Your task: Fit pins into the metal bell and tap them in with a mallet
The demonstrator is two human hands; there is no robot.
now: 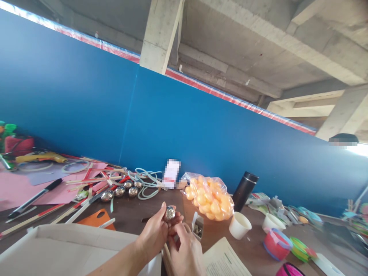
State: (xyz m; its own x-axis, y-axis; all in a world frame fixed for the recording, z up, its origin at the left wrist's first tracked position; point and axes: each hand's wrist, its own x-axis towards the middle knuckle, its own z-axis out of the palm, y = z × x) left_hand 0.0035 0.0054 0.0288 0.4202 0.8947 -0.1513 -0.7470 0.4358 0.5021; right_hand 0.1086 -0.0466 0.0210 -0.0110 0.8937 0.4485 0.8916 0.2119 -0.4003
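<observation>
My left hand (153, 232) is closed around a shiny silver metal ball (170, 212), which shows between the thumb and fingers. My right hand (185, 247) is beside it, its fingers curled in and touching the left fingertips; anything pinched there is hidden. Just beyond the right hand stands a small open cardboard box (197, 230) with small metallic pieces inside. More silver balls (119, 191) sit in a cluster further back on the left. A printed sheet of paper (225, 260) lies to the right of my right hand.
A bag of orange balls (211, 197), a black flask (245, 189) and a white paper cup (240, 225) stand behind and right. On the left are a white box (69, 245), a black marker (36, 197) and wooden sticks. A blue partition (186, 126) rises behind the table.
</observation>
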